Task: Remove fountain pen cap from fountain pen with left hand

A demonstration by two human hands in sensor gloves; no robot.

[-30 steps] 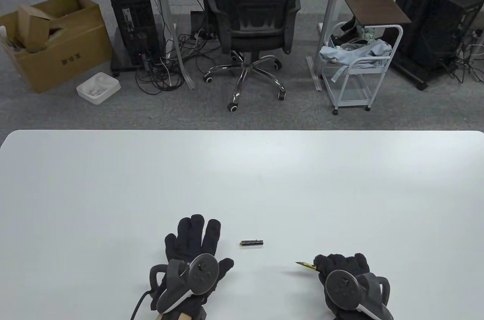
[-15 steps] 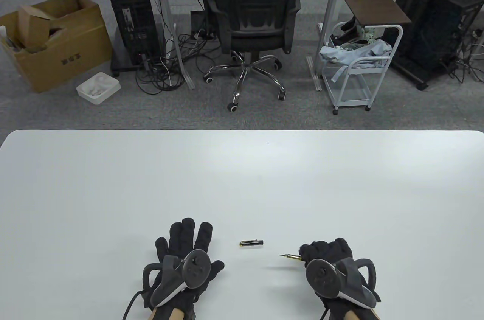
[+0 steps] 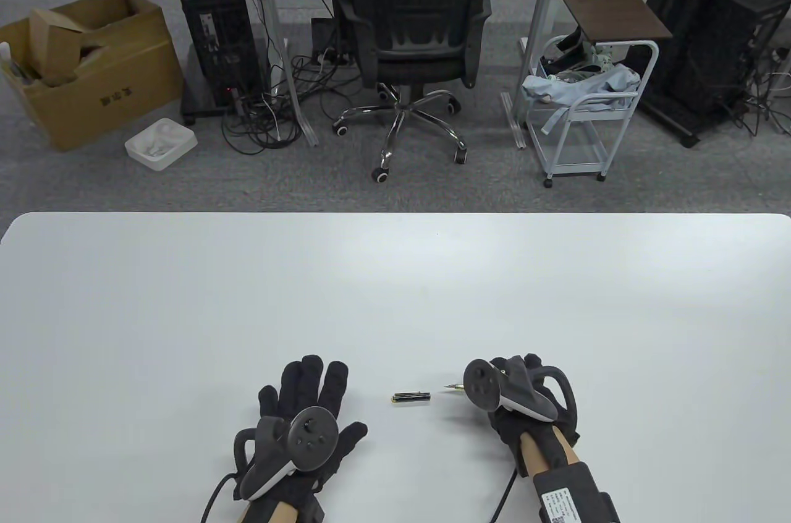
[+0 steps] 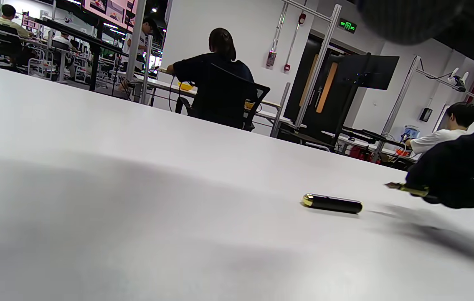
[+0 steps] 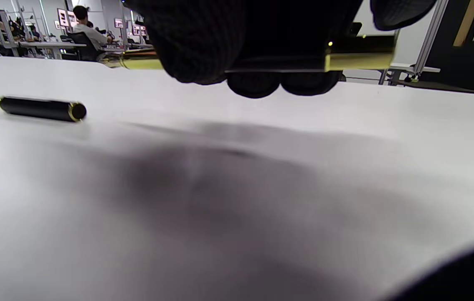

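Observation:
The black fountain pen cap (image 3: 411, 397) with gold trim lies alone on the white table (image 3: 395, 288), also seen in the left wrist view (image 4: 332, 203) and the right wrist view (image 5: 41, 108). My right hand (image 3: 516, 390) grips the uncapped fountain pen (image 5: 358, 58), its nib (image 3: 452, 387) pointing left, just right of the cap. The pen's gold section also shows in the left wrist view (image 4: 408, 189). My left hand (image 3: 306, 408) lies flat and empty on the table, left of the cap, fingers spread.
The table's far edge faces an office chair (image 3: 420, 34), a white cart (image 3: 587, 109) and a cardboard box (image 3: 86, 65) on the floor. Nothing else lies on the table.
My right hand has carried the pen up and to the left, bringing its nib close to the cap, and has rolled over. My left hand has drawn back slightly. The cap has not moved.

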